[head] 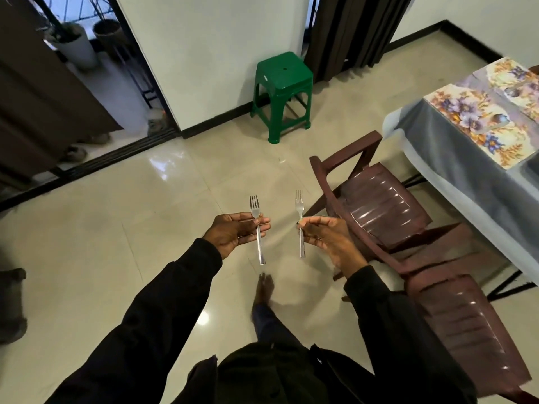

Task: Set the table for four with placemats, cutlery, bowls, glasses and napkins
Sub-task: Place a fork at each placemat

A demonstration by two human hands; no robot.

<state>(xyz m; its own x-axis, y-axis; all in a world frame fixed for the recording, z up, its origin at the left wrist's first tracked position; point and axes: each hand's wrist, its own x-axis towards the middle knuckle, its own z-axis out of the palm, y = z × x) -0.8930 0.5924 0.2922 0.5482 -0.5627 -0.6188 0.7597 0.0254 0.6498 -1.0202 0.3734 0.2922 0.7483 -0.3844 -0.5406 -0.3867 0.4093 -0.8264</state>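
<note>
My left hand holds a steel fork upright, the handle lying across its fingertips with the thumb on it. My right hand pinches a second steel fork between thumb and fingers, tines up. Both hands are out in front of me above the tiled floor, about a hand's width apart. The table with a grey cloth stands at the right, carrying floral placemats near its edge. A dark object at the table's right edge is cut off by the frame.
Two brown plastic chairs stand between me and the table. A green plastic stool sits by the white wall ahead. An open doorway with dark curtains and plant pots is at the left. My bare foot is on the glossy floor.
</note>
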